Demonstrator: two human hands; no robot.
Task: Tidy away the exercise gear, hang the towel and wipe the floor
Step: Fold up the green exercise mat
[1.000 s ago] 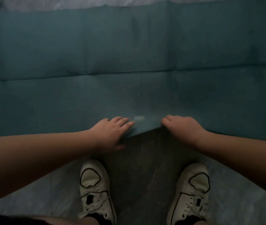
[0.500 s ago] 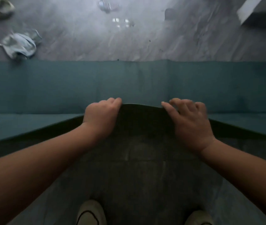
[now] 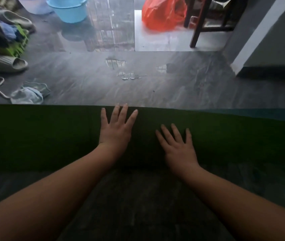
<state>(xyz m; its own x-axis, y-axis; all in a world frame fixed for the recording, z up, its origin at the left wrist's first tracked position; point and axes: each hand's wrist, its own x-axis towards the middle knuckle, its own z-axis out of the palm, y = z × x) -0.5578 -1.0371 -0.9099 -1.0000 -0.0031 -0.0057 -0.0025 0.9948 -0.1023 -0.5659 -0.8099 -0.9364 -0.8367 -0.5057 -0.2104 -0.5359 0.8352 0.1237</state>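
With fingers spread, left hand (image 3: 116,126) and right hand (image 3: 179,146) press mat (image 3: 42,136).

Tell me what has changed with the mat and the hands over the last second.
The near edge of the mat was lifted off the floor and carried away from the person, folding the mat over itself. Both hands gripped that edge half a second ago; they have let go, and now the left hand and right hand press flat on the fold with spread fingers. The mat still lies on the floor.
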